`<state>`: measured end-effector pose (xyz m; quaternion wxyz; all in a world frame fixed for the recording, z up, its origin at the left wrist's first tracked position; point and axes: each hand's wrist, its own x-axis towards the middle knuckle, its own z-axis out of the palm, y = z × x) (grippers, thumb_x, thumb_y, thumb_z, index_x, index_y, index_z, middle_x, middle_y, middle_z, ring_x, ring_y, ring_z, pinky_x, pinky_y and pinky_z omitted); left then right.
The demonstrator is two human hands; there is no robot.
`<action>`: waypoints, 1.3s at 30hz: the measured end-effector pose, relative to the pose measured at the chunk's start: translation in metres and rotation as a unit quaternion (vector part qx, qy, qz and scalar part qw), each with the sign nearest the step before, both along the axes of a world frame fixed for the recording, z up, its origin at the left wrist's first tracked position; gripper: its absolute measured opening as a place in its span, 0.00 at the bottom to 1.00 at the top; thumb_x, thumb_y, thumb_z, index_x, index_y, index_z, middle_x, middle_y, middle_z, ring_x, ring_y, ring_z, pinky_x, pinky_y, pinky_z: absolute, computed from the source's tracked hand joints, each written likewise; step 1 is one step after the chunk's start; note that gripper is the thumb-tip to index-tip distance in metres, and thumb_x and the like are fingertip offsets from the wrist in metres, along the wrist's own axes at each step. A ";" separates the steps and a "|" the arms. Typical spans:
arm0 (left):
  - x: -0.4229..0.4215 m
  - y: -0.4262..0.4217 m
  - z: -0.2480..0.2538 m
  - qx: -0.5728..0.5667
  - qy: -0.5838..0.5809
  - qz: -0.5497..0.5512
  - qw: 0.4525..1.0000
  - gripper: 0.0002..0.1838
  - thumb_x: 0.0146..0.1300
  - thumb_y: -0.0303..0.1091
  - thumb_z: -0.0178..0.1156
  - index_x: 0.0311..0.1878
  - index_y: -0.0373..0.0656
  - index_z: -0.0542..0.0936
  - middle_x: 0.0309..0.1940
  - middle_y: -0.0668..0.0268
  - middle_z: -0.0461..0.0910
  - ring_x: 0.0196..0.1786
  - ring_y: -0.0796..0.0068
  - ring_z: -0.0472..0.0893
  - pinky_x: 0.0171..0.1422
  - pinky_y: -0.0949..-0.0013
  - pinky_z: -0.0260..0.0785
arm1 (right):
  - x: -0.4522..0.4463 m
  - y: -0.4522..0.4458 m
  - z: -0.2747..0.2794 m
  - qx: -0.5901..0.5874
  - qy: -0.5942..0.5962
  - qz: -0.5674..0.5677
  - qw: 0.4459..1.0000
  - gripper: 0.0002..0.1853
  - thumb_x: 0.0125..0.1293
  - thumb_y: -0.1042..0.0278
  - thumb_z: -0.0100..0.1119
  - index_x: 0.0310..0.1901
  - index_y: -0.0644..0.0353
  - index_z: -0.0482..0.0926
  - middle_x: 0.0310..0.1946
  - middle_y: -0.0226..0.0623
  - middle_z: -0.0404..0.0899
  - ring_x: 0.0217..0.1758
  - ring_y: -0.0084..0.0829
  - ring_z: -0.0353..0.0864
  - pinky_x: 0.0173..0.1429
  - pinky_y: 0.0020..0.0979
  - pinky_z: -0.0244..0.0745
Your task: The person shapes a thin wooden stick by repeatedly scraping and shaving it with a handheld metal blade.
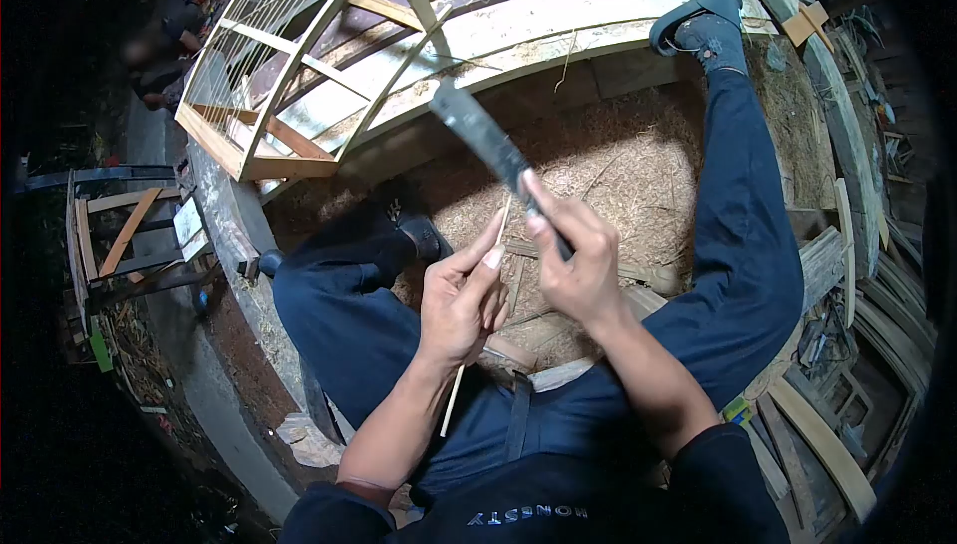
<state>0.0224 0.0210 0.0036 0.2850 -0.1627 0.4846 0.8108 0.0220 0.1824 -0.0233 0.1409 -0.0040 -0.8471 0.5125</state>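
My left hand [461, 303] pinches a thin pale wooden stick [453, 402] between thumb and fingers. The stick's lower end slants down past my wrist, and its upper tip points up near the blade. In my right hand [578, 263] is a broad dark-bladed knife [482, 135], its handle wrapped by the fingers and its blade pointing up and to the left. The blade's lower part lies close to the stick's tip; whether they touch I cannot tell. Both hands are above my lap, between my spread legs.
A curved wooden frame with thin bars [299, 57] stands at the upper left on a pale plank [598, 27]. Shavings [628, 165] cover the ground between my legs. Wood strips [822, 449] lie at the right. Another person [179, 30] is at the far left.
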 end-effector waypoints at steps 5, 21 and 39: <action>-0.008 0.001 0.008 0.016 -0.017 0.031 0.999 0.22 0.78 0.30 0.53 0.72 0.39 0.72 0.13 0.78 0.61 0.12 0.88 0.57 0.18 0.78 0.54 | 0.011 -0.001 0.008 -0.024 0.012 0.016 1.000 0.26 0.66 0.76 0.61 0.67 0.59 0.78 0.31 0.47 0.80 0.27 0.39 0.80 0.34 0.37 0.75; -0.007 -0.005 0.002 -0.018 -0.001 -0.014 1.000 0.24 0.80 0.33 0.51 0.73 0.33 0.68 0.13 0.76 0.61 0.12 0.87 0.58 0.17 0.77 0.56 | 0.019 -0.007 0.006 -0.001 -0.035 0.052 0.998 0.26 0.66 0.75 0.61 0.67 0.59 0.78 0.30 0.45 0.77 0.27 0.37 0.78 0.33 0.37 0.75; -0.005 -0.001 0.008 0.016 0.000 -0.001 1.000 0.12 0.79 0.32 0.52 0.56 0.37 0.80 0.12 0.75 0.63 0.11 0.87 0.58 0.14 0.76 0.53 | 0.015 0.001 0.005 0.017 0.005 0.031 0.999 0.27 0.70 0.71 0.59 0.70 0.58 0.74 0.29 0.45 0.79 0.25 0.34 0.80 0.29 0.36 0.77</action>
